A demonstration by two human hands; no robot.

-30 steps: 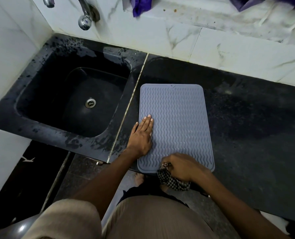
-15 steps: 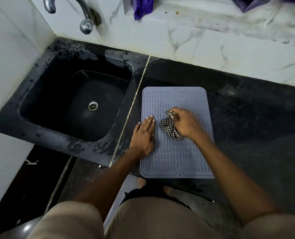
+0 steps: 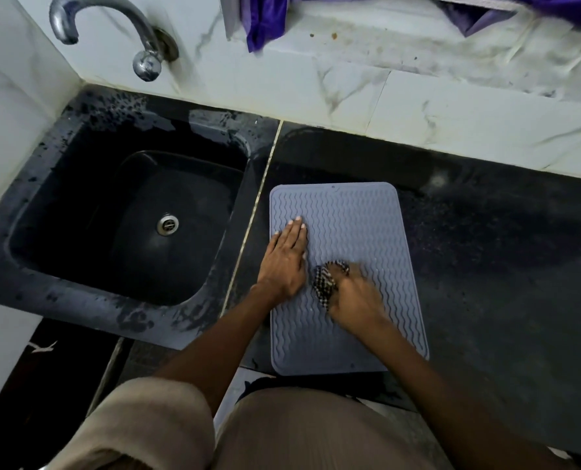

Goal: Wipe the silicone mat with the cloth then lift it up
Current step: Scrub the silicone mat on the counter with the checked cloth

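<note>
Left hand (image 3: 284, 262) flat, fingers straight, pinning silicone mat (image 3: 367, 232) to desk (image 3: 502, 266) against sliding; right hand (image 3: 353, 296) clamped on bunched cloth (image 3: 324, 279), mid-frame, scrubbing.

Black stone desk (image 3: 486, 266) with a grey silicone mat (image 3: 360, 215) flat on it.

Desk was dark, speckled, ran from a sunken black sink (image 3: 129, 225) on the left out to the right edge of view, white marble wall tiles behind. A thin pale seam (image 3: 252, 225) split the sink section from the mat section. Mat lay just right of that seam, long side running away from the person, wavy ribbed top, near edge at the desk's front lip. Wet splash marks on the sink surround. Rest of the desk right of the mat showed only dull smudges.
</note>
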